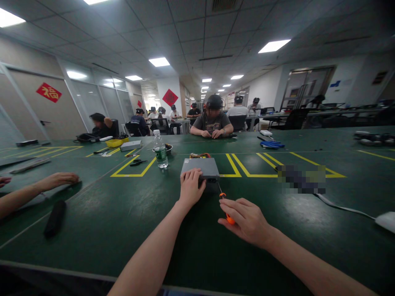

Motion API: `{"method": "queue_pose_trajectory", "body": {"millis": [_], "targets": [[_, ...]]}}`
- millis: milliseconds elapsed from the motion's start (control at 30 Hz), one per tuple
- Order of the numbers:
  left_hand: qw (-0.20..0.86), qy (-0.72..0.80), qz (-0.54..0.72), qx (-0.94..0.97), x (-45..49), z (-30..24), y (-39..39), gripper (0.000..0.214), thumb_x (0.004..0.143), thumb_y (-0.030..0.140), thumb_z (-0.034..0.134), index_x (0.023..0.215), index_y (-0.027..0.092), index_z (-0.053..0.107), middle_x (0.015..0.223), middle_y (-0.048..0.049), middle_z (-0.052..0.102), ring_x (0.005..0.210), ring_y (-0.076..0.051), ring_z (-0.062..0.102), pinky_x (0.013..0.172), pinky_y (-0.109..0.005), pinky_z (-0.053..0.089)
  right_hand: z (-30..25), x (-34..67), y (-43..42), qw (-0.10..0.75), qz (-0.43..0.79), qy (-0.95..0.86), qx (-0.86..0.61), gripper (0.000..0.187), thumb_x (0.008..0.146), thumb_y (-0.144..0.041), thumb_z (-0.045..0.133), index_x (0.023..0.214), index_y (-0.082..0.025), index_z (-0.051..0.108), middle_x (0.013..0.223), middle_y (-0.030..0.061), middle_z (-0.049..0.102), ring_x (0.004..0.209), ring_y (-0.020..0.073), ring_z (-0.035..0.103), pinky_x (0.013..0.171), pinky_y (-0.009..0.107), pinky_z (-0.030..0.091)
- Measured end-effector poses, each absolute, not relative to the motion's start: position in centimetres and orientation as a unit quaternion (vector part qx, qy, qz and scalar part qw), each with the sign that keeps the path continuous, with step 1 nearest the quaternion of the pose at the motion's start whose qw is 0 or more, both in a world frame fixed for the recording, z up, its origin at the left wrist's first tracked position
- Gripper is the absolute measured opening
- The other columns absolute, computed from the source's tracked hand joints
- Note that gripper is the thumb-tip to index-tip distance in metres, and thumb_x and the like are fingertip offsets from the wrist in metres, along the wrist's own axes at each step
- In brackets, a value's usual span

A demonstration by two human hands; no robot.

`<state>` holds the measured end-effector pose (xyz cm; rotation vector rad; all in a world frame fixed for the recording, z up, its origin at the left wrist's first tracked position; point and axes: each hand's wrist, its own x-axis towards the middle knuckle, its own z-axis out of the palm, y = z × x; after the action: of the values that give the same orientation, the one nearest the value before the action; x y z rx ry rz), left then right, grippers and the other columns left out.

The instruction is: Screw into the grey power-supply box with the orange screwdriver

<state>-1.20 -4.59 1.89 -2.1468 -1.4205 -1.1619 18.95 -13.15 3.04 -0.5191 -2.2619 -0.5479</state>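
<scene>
A flat grey metal box (pixel 202 167) lies on the green table (pixel 123 222) in front of me. My left hand (pixel 190 188) rests on its near left corner, fingers curled over the edge and gripping it. My right hand (pixel 247 220) is closed round the orange handle of a screwdriver (pixel 226 209). The thin shaft points up toward the near face of the box, its tip at or close to that face. Coloured wires (pixel 200 155) show just behind the box.
A water bottle (pixel 160 150) stands left of the box, with a small bowl (pixel 168 148) and black scissors (pixel 137 162) nearby. Another person's arm (pixel 40 187) lies at the left beside a black object (pixel 55 218). A white device (pixel 385 221) with a cable sits right. People sit opposite.
</scene>
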Motion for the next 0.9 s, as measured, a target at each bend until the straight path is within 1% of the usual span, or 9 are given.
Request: {"method": "queue_pose_trajectory", "body": {"millis": [100,200,267,333,400,533,667,733,900], "targets": [[0.156,-0.495,-0.408,-0.752,-1.2,1.9,-4.6,0.022,0.081,0.025,0.054,0.103,0.024,0.051,0.119,-0.0036,0.058,0.115,-0.022,0.048,0.097,-0.041,0.03,3.0,19.2,-12.9,0.379,-0.188,-0.881,-0.214,0.023,0.088,-0.034,0.052,0.099,-0.015,0.054,0.099,0.0141,0.065,0.079,0.0195,0.064,0.068,0.032,0.052],[0.154,-0.494,-0.411,-0.751,-1.2,1.8,-4.6,0.022,0.081,0.025,0.055,0.103,0.025,0.052,0.119,-0.0039,0.058,0.114,-0.022,0.049,0.097,-0.042,0.03,3.2,19.2,-13.3,0.331,-0.179,-0.901,-0.216,0.03,0.091,-0.031,0.043,0.113,-0.012,0.051,0.11,0.0176,0.059,0.094,0.0229,0.061,0.073,0.034,0.052],[0.152,-0.492,-0.412,-0.751,-1.3,1.8,-4.6,0.022,0.081,0.024,0.054,0.102,0.025,0.052,0.119,-0.0042,0.058,0.114,-0.022,0.049,0.098,-0.042,0.03,3.3,19.0,-13.5,0.303,-0.194,-0.91,-0.208,0.032,0.092,-0.027,0.039,0.119,-0.014,0.049,0.112,0.0175,0.058,0.097,0.0231,0.06,0.073,0.034,0.052],[0.15,-0.492,-0.413,-0.752,-1.3,1.8,-4.6,0.022,0.081,0.024,0.054,0.102,0.024,0.052,0.119,-0.0043,0.058,0.114,-0.023,0.049,0.098,-0.042,0.03,3.2,18.7,-13.4,0.305,-0.204,-0.909,-0.196,0.029,0.093,-0.027,0.04,0.117,-0.015,0.049,0.109,0.0166,0.059,0.092,0.0218,0.062,0.07,0.032,0.052],[0.15,-0.491,-0.414,-0.752,-1.3,1.8,-4.6,0.022,0.081,0.024,0.055,0.103,0.024,0.051,0.119,-0.0042,0.058,0.114,-0.023,0.048,0.097,-0.042,0.03,2.9,18.5,-13.1,0.337,-0.196,-0.9,-0.193,0.026,0.092,-0.032,0.046,0.111,-0.015,0.049,0.106,0.0156,0.061,0.085,0.0205,0.063,0.067,0.031,0.052],[0.154,-0.488,-0.418,-0.75,-1.3,1.8,-4.5,0.022,0.081,0.024,0.055,0.103,0.024,0.051,0.118,-0.0035,0.059,0.113,-0.022,0.049,0.097,-0.042,0.03,2.5,18.6,-12.8,0.379,-0.168,-0.886,-0.207,0.033,0.088,-0.045,0.05,0.103,-0.016,0.046,0.103,0.0153,0.062,0.083,0.0211,0.064,0.066,0.032,0.053],[0.151,-0.487,-0.421,-0.75,-1.3,1.8,-4.5,0.022,0.081,0.024,0.054,0.103,0.025,0.052,0.117,-0.0043,0.059,0.113,-0.022,0.049,0.098,-0.043,0.03,3.0,18.5,-13.3,0.332,-0.161,-0.907,-0.205,0.031,0.091,-0.034,0.041,0.113,-0.013,0.046,0.109,0.0174,0.059,0.094,0.0226,0.061,0.074,0.033,0.052],[0.147,-0.486,-0.422,-0.751,-1.3,1.8,-4.5,0.022,0.082,0.025,0.053,0.104,0.024,0.052,0.118,-0.0047,0.059,0.114,-0.023,0.049,0.098,-0.043,0.03,3.1,18.3,-13.4,0.305,-0.177,-0.915,-0.198,0.029,0.091,-0.03,0.041,0.114,-0.014,0.048,0.109,0.0173,0.058,0.094,0.0226,0.061,0.073,0.033,0.051],[0.145,-0.488,-0.421,-0.751,-1.4,1.8,-4.6,0.023,0.081,0.025,0.054,0.104,0.025,0.051,0.119,-0.0042,0.058,0.115,-0.023,0.048,0.097,-0.043,0.03,2.4,17.9,-12.9,0.359,-0.182,-0.892,-0.208,0.024,0.089,-0.039,0.049,0.097,-0.016,0.051,0.102,0.0148,0.063,0.079,0.0198,0.064,0.064,0.031,0.052]]}}
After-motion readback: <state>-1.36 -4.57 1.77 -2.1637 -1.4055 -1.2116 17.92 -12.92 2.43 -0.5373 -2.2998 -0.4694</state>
